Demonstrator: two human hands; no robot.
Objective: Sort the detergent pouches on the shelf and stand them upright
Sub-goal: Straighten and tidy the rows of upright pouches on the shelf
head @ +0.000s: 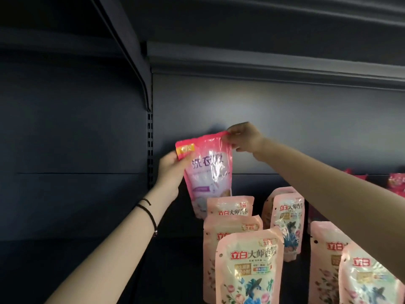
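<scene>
You hold a bright pink pouch (206,170) with both hands, at the back of the dark shelf (87,249), near the back panel (285,128). Your left hand (173,172) grips its upper left side: the thumb lies across the front by the yellow corner label, and the other fingers are curled behind, out of sight. Your right hand (243,137) pinches the top right corner, its fingers (228,137) closed on the sealed edge. The pouch stands nearly upright, with its top leaning a little to the left. Its lower right corner is hidden behind a pale pouch, and you cannot tell whether the bottom touches the shelf.

Right of and in front of it, pale pink pouches stand upright in rows that run front to back. The nearest row has three, the front one (249,270) closest to you. The next row (287,224) shows two. A third row (324,260) is partly covered by your right arm.

A thin black bracelet (149,212) sits on your left wrist. Just left of the pink pouch, a slotted post (150,139) runs up the back. Some red packs (396,183) lie at the far right edge.
</scene>
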